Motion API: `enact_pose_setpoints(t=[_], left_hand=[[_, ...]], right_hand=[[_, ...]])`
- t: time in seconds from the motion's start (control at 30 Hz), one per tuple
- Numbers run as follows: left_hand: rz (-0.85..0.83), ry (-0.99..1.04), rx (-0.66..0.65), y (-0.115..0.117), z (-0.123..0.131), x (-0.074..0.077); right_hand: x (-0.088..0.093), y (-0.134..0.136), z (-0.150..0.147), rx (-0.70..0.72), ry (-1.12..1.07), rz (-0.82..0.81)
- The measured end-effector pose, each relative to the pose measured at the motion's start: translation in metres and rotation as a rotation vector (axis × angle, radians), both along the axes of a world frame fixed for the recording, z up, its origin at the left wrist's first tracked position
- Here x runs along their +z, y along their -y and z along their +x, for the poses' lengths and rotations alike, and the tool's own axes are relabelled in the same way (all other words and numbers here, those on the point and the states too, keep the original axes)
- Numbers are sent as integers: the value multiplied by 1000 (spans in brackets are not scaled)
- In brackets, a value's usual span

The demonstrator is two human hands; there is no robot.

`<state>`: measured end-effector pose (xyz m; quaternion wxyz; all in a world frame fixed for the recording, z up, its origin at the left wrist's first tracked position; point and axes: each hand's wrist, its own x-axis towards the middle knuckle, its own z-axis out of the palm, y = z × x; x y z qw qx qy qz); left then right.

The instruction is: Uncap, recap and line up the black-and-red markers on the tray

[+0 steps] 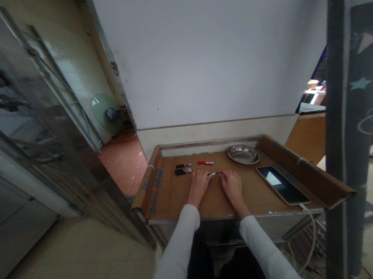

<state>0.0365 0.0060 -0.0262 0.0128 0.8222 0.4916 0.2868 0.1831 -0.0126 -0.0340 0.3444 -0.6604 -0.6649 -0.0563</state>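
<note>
silvery slim piece [211, 174], its ends pinched by left hand [201, 181] and right hand [232, 184].

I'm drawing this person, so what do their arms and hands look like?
Both arms wear long, whitish sleeves: the left sleeve and the right sleeve look plain, with some soft folds and no pattern that I can see. Each stops short of the hand. The left hand and right hand are bare. Smaller details are too blurry to tell.

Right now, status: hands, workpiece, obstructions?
Left hand, right hand at opposite ends of slim silver piece. Grip too small to confirm. No blockage visible; metal dish off right.
</note>
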Motion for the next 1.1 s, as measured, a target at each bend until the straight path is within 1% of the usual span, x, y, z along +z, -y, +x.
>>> enact_pose_setpoints(t=[0.17,0.33,0.4,0.53,0.63,0.7,0.77,0.9,1.0,1.1], left_hand=[[5,2,2,6,-4,0],[3,30,17,8,-5,1],[8,48,19,9,-6,2],[27,79,59,10,-9,2],[41,110,111,12,-11,1],[55,117,138,13,-13,0],[68,134,208,14,-15,-2],[87,200,456,16,-21,-8],[84,181,566,16,-26,-12],[30,117,619,11,-27,-14]], right_hand=[[2,-1,2,84,-47,30],[2,-2,-2,171,-37,38],[1,-2,-6,245,-26,30],[-1,0,-14,464,0,-20],[-3,-1,-17,543,-24,-39],[-4,-4,-17,532,-51,-34],[-6,-8,-14,481,-56,-13],[-8,-17,-10,319,35,19],[-6,-20,-9,181,135,-25],[-1,-21,-12,100,210,-101]])
